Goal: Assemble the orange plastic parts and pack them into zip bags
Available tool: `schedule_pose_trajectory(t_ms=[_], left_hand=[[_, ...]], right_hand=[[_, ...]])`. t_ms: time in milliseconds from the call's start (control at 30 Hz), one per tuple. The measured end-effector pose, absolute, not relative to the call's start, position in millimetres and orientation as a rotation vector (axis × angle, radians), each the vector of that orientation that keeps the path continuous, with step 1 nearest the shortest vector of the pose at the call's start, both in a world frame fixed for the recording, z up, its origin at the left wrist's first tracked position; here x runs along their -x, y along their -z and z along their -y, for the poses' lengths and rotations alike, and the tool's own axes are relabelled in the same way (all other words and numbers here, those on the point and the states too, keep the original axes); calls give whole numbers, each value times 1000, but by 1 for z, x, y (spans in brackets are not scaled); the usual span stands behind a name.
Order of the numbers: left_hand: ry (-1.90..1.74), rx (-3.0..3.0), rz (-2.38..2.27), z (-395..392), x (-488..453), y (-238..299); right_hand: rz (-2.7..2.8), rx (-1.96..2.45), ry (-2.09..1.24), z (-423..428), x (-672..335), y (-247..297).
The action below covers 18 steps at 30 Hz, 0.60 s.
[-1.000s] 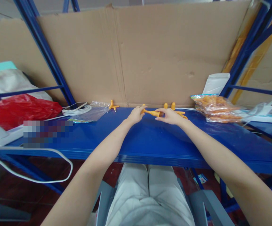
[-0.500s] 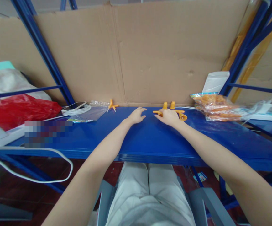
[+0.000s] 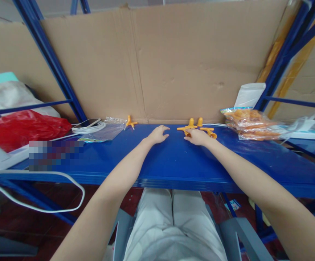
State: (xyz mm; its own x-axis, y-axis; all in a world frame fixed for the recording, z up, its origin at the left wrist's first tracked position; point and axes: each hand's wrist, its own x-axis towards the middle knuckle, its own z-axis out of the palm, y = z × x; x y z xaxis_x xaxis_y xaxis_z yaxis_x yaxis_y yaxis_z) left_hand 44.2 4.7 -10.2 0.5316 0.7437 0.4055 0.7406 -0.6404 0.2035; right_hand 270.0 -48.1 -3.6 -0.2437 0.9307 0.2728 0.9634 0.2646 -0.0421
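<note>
My left hand (image 3: 158, 134) rests on the blue shelf (image 3: 152, 159) with its fingers loosely curled and nothing in them. My right hand (image 3: 198, 137) lies just to the right of it, fingers closed around a small orange plastic part (image 3: 186, 131) whose end shows at the fingertips. Several more orange plastic parts (image 3: 201, 125) lie right behind that hand, against the cardboard wall (image 3: 174, 61). One lone orange part (image 3: 130, 123) sits further left at the back.
A clear plastic bag (image 3: 105, 131), a phone and coiled white cable (image 3: 88, 126) lie at the back left, with a red bag (image 3: 21, 127) beyond. Packets of orange parts (image 3: 248, 123) are stacked at the right. Blue rack posts (image 3: 51, 61) frame both sides.
Both hands held a long orange piece between them a second ago. The left hand has let go and rests on the shelf; the right hand has drawn back slightly with a small part.
</note>
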Motion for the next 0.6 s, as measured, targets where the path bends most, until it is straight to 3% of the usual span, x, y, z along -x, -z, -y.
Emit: schedule_pose_trajectory(t_ms=[267, 467, 600], left_hand=[[-715, -2734, -1350, -2, -45, 8], [-729, -2704, -1351, -1, -45, 6], [-738, -2734, -1334, -2, -45, 7]], right_hand=[[2228, 1725, 112, 43, -276, -1], [1821, 1873, 183, 49, -295, -25], [1587, 1903, -29, 48, -314, -32]])
